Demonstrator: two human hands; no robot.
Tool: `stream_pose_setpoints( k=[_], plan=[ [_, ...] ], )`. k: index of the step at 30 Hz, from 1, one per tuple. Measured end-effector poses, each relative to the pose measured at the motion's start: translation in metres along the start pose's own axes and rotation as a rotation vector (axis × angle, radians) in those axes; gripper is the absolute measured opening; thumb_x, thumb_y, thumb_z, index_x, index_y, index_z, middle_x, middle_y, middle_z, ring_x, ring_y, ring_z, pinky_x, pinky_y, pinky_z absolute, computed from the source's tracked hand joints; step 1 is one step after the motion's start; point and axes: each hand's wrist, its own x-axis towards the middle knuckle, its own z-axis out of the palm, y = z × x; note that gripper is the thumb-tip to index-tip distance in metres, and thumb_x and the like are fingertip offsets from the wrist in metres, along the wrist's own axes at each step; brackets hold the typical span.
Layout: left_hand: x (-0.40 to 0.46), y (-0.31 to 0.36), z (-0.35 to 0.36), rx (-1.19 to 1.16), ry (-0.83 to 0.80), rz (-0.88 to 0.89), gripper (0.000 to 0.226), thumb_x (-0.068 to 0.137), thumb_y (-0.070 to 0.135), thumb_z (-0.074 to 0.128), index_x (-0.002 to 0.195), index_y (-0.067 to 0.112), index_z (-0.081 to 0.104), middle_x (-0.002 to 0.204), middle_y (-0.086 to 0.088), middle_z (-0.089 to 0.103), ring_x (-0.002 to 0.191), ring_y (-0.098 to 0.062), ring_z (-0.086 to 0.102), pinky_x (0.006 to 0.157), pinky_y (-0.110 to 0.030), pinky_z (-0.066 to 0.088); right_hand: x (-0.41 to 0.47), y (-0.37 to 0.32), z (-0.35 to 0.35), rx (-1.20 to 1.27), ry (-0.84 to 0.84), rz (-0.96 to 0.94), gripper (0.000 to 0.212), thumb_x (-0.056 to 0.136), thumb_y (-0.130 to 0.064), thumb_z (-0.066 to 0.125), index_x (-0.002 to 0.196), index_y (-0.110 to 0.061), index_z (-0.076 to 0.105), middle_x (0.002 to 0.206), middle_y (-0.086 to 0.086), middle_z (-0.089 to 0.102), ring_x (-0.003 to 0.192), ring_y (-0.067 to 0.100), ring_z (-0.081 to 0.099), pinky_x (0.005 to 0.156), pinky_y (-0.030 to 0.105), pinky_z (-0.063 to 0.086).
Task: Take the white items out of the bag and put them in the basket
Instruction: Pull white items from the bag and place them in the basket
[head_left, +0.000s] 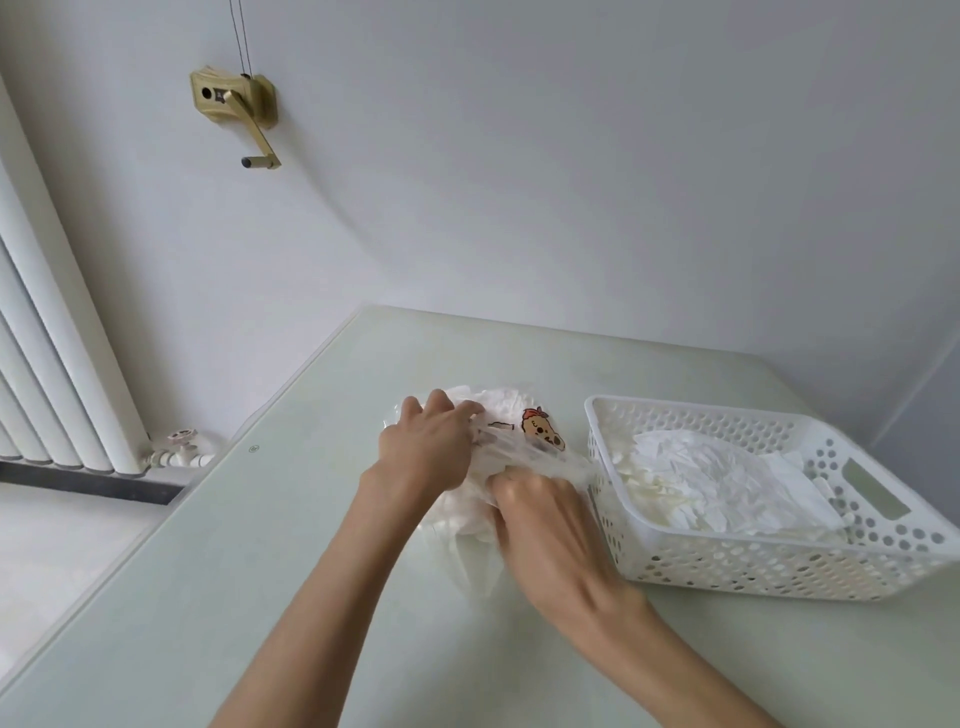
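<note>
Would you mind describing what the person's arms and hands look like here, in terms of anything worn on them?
Both forearms are bare right down to the bottom edge of the picture; no sleeve shows. The left hand and the right hand wear no gloves. No ring, watch or bracelet is visible on the parts that show, though the fingertips are partly hidden in the plastic.

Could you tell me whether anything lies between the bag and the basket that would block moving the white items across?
Nothing visible does. The bag, gripped by the left hand and right hand, lies right beside the basket on the table. The basket is open-topped and already holds white items.
</note>
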Motion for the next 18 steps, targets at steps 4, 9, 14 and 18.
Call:
stream_pose_setpoints(
  k=[4, 9, 14, 18],
  plan=[
    [-0.001, 0.001, -0.001, -0.067, 0.024, 0.020, 0.038, 0.103, 0.033, 0.033, 0.139, 0.039, 0.039, 0.136, 0.005, 0.043, 0.125, -0.022, 0.036, 0.076, -0.032, 0.037, -0.015, 0.008, -0.005, 0.012, 0.175, -0.090, 0.040, 0.053, -0.015, 0.091, 0.050, -0.020, 0.051, 0.046, -0.006, 0.050, 0.034, 0.015, 0.043, 0.040, 0.018, 0.014],
    [0.003, -0.015, -0.024, -0.434, 0.061, 0.125, 0.028, 0.085, 0.029, 0.063, 0.112, 0.039, 0.063, 0.113, 0.016, 0.065, 0.101, -0.011, 0.060, 0.085, -0.030, 0.048, -0.018, 0.023, -0.024, 0.186, 0.394, -0.058, 0.053, 0.066, -0.017, 0.087, 0.060, -0.027, 0.035, 0.053, -0.013, 0.016, 0.057, 0.012, 0.021, 0.045, 0.019, 0.018],
    [-0.024, -0.029, -0.055, -0.790, -0.215, 0.391, 0.040, 0.094, 0.055, 0.048, 0.122, 0.030, 0.063, 0.117, 0.021, 0.066, 0.113, 0.006, 0.057, 0.093, -0.017, 0.044, -0.001, 0.029, -0.026, 0.154, 0.506, -0.151, 0.011, 0.071, -0.027, 0.082, 0.074, -0.022, 0.072, 0.068, -0.009, 0.052, 0.069, 0.009, 0.041, 0.066, 0.017, 0.022],
    [-0.040, -0.067, -0.062, -0.619, -0.473, 0.554, 0.092, 0.073, 0.071, 0.063, 0.147, 0.042, 0.017, 0.150, 0.027, 0.030, 0.140, 0.005, 0.026, 0.115, -0.023, 0.023, 0.019, 0.031, -0.026, 0.217, 0.515, -0.175, 0.013, 0.070, -0.011, 0.082, 0.070, -0.016, 0.069, 0.068, -0.004, 0.051, 0.067, 0.015, 0.042, 0.063, 0.024, 0.031]
  ],
)
